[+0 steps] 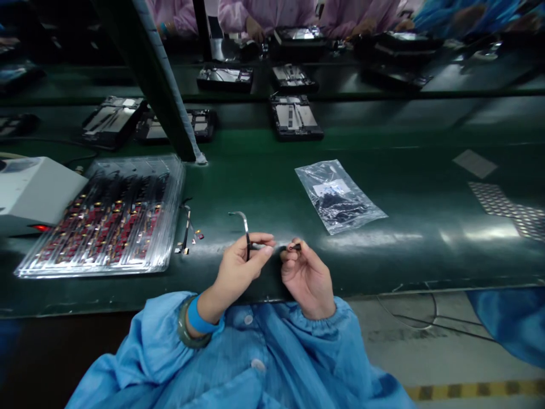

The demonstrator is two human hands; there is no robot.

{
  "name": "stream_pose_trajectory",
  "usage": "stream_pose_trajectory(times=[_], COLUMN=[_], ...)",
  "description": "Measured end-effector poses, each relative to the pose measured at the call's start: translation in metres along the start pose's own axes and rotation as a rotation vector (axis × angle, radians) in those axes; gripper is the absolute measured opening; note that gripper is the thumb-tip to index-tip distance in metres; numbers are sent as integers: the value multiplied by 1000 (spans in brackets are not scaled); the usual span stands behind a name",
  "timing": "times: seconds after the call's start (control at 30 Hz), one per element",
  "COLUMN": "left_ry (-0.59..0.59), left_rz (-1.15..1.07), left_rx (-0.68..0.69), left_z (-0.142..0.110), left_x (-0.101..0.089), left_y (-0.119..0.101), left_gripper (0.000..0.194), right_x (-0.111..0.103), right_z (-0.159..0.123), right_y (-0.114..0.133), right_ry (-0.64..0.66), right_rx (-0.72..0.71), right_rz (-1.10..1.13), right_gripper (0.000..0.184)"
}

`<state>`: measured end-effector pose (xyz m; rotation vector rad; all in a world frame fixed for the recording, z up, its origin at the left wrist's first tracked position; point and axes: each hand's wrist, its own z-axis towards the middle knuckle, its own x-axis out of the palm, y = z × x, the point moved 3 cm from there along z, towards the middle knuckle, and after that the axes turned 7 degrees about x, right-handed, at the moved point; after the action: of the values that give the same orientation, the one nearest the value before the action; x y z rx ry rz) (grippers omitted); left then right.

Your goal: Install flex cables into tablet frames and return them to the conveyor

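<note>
My left hand (244, 262) is closed around a pair of curved tweezers (246, 227), whose bent end points up and to the left. Its thumb and index finger come close together beside my right hand (307, 279). That hand pinches a small dark part (294, 247) between thumb and fingers; its exact kind is too small to make out. To the left of my hands, a thin flex cable (186, 230) with small connectors lies on the green bench (238, 170). A clear plastic bag (340, 197) of small black pieces lies beyond my right hand.
Clear plastic trays (172, 250) with rows of red and black parts stand at left, beside a white machine (36, 190). A slanted post (157, 74) rises behind. Opened device bodies (296, 117) lie along the line, and people in pink and blue work opposite. A perforated sheet (508, 210) lies right.
</note>
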<state>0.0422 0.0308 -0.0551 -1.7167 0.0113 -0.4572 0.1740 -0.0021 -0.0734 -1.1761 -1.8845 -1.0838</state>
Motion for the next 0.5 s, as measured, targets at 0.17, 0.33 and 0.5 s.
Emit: stream_pose_trajectory(times=[0.17,0.33,0.5], left_ry=[1,-296,-549], left_rz=[-254,-493,-515], left_rx=[-280,-399,-248], left_z=[28,129,255], left_x=[24,55,79], left_y=[-23,-33,-28], left_gripper=[13,17,28], right_x=[-15,-40,-58], right_z=[-5,-10,-13], right_y=[49,89,95], right_ry=[-71,-244,-349], right_rx=[-178,-349,-372], right_rz=[-14,-5,-25], right_gripper=[22,29,32])
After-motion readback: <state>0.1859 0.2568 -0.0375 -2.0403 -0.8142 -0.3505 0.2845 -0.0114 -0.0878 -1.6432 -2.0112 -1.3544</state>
